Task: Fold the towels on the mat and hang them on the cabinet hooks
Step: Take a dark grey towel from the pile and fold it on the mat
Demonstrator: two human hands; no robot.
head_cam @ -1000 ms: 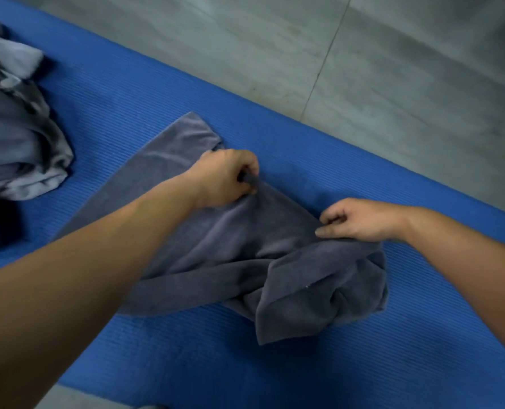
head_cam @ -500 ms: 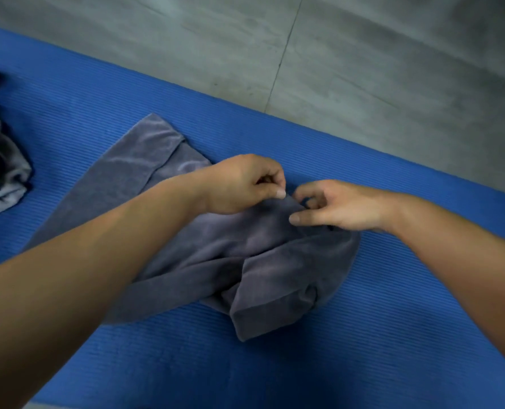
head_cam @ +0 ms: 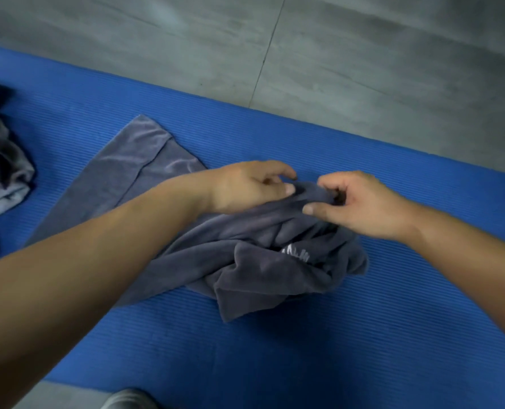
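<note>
Head view, the only one I'm getting. I'm looking down both forearms at the grey towel [head_cam: 254,270], which is lying on the blue mat [head_cam: 333,349] right under the hands. The left hand [head_cam: 245,187] and right hand [head_cam: 360,205] are sitting close together, nearly touching. Each is pinching the same raised ridge of cloth between thumb and curled fingers, so both are clamped on the towel's far edge.

On progress, I'm judging this as early going. The towel is not lying in any neat fold. The part beyond the left forearm is spread flat with one layer lapped over at its corner. The part beneath the right hand is bunched into a rumpled lump, with a white label [head_cam: 297,253] peeking out just under the right wrist. Well out past the left arm, a heap of more towels [head_cam: 0,172] is waiting at the mat's edge. I'm seeing no cabinet and no hooks, only grey floor [head_cam: 363,54] beyond the hands, so I'm taking the hanging as not yet done.

As for its lie, the towel's long axis is running diagonally. It goes from the flat corner far out beyond the left hand, under the left forearm, down to the crumpled end below the right hand. The flat end is pointing away from me and leftward.
</note>
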